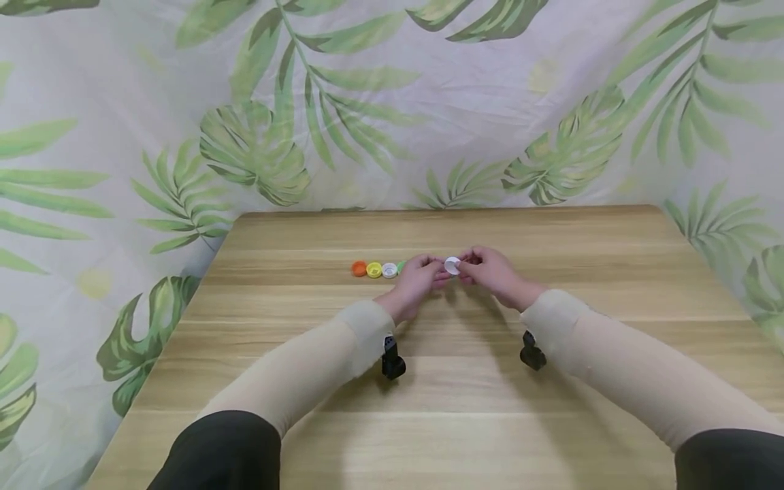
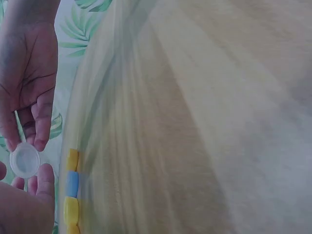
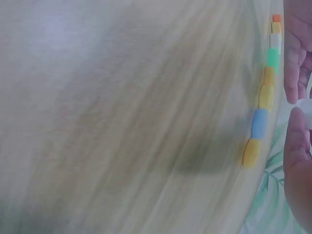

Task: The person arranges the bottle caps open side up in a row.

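Note:
A white round bottle cap (image 1: 452,265) is held up between my two hands, above the table. My right hand (image 1: 495,275) pinches its right edge, the thumb lying over its face. From the other side my left hand (image 1: 416,280) holds the cap's left edge with its fingertips. The left wrist view shows the translucent cap (image 2: 25,161) between both sets of fingertips. A row of caps stands beyond the hands: orange (image 1: 358,269), yellow (image 1: 374,270), white (image 1: 389,271) and green (image 1: 401,267). Its right part, hidden in the head view, includes a blue cap (image 3: 259,123).
A wood-grain table (image 1: 453,435) spreads beneath both arms. Behind it hangs a leaf-patterned cloth (image 1: 367,122). Small black wrist cameras sit under the left cuff (image 1: 392,361) and the right cuff (image 1: 533,352). In the right wrist view, a yellow cap (image 3: 251,152) ends the row.

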Demonstrator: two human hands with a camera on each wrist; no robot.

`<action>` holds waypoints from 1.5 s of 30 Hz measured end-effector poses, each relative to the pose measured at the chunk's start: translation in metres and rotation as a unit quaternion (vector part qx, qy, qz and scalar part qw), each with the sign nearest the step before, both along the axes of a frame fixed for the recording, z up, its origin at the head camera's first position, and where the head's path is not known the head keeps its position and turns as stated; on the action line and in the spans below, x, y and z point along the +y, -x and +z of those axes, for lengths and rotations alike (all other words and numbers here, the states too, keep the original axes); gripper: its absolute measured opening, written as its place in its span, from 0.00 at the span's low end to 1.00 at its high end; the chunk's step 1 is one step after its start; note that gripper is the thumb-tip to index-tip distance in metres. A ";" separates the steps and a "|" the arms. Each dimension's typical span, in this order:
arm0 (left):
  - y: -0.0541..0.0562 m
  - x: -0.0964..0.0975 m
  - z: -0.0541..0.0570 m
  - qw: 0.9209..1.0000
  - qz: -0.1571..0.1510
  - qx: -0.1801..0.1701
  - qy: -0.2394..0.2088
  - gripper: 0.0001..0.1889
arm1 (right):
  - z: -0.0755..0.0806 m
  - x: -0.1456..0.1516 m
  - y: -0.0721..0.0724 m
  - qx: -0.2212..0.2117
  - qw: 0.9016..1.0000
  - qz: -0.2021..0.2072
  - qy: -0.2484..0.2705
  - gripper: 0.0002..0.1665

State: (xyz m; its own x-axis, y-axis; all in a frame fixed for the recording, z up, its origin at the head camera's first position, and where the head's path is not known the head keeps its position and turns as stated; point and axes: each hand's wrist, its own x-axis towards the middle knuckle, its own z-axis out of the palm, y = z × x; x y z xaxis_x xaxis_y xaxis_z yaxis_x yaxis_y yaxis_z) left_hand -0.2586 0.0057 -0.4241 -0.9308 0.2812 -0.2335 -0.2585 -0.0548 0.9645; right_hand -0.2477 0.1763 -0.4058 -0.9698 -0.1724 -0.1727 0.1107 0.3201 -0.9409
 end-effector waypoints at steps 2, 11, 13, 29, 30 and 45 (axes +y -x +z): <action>0.002 0.003 0.001 1.000 0.007 0.005 -0.002 0.16 | 0.001 0.000 0.002 0.010 1.000 -0.013 0.001 0.17; 0.010 0.012 0.012 0.999 0.012 -0.005 -0.031 0.17 | 0.007 0.003 0.013 0.009 0.998 -0.054 0.018 0.19; 0.014 0.015 0.012 0.998 0.016 -0.023 -0.054 0.16 | 0.007 0.005 0.015 -0.003 0.998 -0.054 0.024 0.21; 0.022 0.052 0.013 0.994 -0.031 -0.074 -0.072 0.32 | 0.001 0.041 0.023 -0.062 0.996 -0.058 0.029 0.27; 0.022 0.054 0.012 0.994 -0.033 -0.073 -0.073 0.32 | 0.001 0.043 0.023 -0.061 0.996 -0.058 0.032 0.27; 0.013 0.069 0.010 0.992 -0.066 -0.088 -0.055 0.32 | -0.005 0.064 0.023 -0.100 0.993 -0.060 0.035 0.24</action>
